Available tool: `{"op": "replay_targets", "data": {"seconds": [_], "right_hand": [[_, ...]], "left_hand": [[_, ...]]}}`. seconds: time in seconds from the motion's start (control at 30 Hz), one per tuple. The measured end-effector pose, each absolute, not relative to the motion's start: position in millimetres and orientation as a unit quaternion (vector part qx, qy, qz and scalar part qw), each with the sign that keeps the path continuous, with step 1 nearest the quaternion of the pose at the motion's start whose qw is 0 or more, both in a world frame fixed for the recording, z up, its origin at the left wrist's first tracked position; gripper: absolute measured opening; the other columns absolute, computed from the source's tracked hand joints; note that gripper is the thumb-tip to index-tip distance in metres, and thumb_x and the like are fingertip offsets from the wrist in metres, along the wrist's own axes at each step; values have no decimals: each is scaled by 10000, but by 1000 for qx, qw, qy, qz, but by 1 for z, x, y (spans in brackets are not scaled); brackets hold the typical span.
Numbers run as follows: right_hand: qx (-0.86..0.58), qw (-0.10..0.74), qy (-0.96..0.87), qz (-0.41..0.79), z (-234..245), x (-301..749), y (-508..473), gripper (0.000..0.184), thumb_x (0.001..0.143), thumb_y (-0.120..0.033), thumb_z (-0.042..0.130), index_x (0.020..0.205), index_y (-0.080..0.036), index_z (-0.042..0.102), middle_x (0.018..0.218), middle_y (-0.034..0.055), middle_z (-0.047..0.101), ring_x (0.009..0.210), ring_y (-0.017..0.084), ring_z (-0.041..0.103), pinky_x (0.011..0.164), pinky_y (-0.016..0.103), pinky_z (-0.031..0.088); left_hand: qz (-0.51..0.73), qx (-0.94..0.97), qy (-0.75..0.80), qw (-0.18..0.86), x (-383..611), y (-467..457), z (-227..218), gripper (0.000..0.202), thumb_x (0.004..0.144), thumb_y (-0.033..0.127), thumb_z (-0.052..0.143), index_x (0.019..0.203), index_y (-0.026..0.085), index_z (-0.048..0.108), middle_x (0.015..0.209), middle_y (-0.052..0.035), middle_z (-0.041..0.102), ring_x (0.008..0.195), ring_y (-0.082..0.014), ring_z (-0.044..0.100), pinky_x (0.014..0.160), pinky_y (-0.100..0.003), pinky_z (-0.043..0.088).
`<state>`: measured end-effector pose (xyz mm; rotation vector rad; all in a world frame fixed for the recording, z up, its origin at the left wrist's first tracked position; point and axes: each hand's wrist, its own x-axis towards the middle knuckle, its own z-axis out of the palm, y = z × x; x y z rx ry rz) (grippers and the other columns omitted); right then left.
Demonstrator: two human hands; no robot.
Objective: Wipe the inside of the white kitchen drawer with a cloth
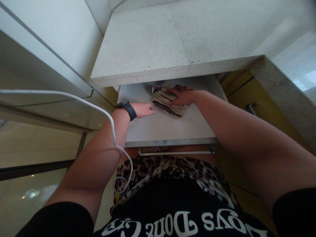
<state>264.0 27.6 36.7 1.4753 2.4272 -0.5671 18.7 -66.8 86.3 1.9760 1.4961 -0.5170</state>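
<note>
A folded cloth (pixel 164 93), cream with dark brown patches, lies in a pulled-out white drawer (pixel 158 130). My right hand (pixel 184 94) reaches in from the right and grips the cloth, its thumb towards me and its fingers over the far side. The lower fold hangs a little apart from the upper layers. To the left of the cloth is my left hand (pixel 144 109), with a black watch (pixel 129 109) on the wrist. Its fingers are curled in and hold nothing that I can see; the tips sit just short of the cloth.
A speckled stone countertop (pixel 140 46) overhangs the back of the drawer. The drawer's metal handle (pixel 176 152) is close to my body. A white cable (pixel 86 105) passes in front of my left forearm. Cabinet panels (pixel 61 39) stand on the left; a yellow cabinet front (pixel 274 125) is on the right.
</note>
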Motion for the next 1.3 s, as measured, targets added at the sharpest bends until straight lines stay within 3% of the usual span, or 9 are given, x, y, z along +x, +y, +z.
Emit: {"op": "replay_targets", "data": {"seconds": [0.37,0.63,0.87,1.3], "right_hand": [[517,129,826,-185,33,263,31,918,857,-750,674,1650,-490,293,1717,69,131,1542,461,216,1204,688,276],[517,133,825,-185,37,261,27,913,896,-708,681,1671,-442,276,1721,102,127,1551,462,194,1222,637,255],[506,135,831,-187,38,261,26,951,897,-695,693,1689,-396,260,1708,138,138,1553,466,190,1247,588,257],[511,127,830,-185,34,263,30,919,882,-717,681,1666,-441,289,1708,111,151,1532,480,224,1213,643,275]], "left_hand": [[-194,745,570,286,20,-69,90,513,1009,551,435,1266,168,659,925,-63,746,844,-204,667,763,-276,445],[-200,758,569,250,26,-77,101,507,1023,521,429,1275,150,666,1077,-96,747,923,-215,667,748,-268,433],[-195,753,581,239,22,-81,106,529,1003,551,423,1299,183,659,1131,-85,742,974,-230,673,821,-280,452],[-197,754,576,247,21,-80,101,517,1012,543,438,1283,163,662,1138,-98,748,965,-231,672,811,-279,456]]}}
